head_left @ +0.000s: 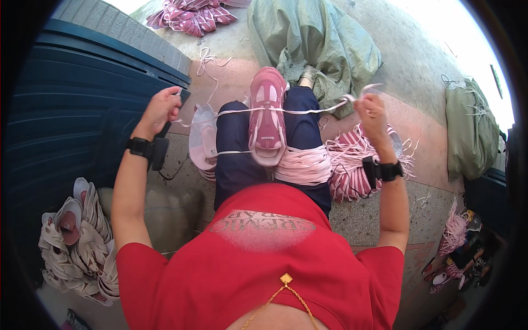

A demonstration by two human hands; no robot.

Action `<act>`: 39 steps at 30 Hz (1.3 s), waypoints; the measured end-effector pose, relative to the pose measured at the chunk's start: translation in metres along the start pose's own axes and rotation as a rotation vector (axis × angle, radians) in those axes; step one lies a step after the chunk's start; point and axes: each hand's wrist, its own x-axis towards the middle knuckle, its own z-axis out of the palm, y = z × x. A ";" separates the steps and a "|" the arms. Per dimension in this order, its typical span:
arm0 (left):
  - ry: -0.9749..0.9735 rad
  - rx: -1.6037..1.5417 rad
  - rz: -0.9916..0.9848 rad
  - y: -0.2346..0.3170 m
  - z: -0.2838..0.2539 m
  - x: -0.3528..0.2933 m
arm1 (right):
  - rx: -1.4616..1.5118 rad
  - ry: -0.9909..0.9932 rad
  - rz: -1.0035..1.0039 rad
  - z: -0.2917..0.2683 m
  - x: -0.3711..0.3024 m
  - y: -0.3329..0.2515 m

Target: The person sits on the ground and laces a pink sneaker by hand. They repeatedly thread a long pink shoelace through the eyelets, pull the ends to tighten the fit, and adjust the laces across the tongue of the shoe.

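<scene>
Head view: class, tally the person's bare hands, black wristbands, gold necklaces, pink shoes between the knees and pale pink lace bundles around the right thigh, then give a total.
Bare hands: 2 (left hand, right hand)
Black wristbands: 2
Gold necklace: 1
Pink shoe: 1
Pale pink lace bundle: 1
Total: 7

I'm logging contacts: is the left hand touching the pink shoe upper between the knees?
Apart. The head view shows the left hand off to the side, the left knee between it and the pink shoe upper.
</scene>
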 end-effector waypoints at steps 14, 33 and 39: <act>-0.382 0.079 -0.423 -0.013 0.221 0.048 | 0.735 -0.503 0.537 0.100 -0.003 -0.065; -0.242 -0.333 -0.100 -0.047 0.225 0.027 | 0.200 -0.518 0.188 0.158 0.032 -0.060; -0.266 -0.305 -0.090 -0.053 0.222 0.028 | 0.095 -0.463 0.088 0.175 0.040 -0.066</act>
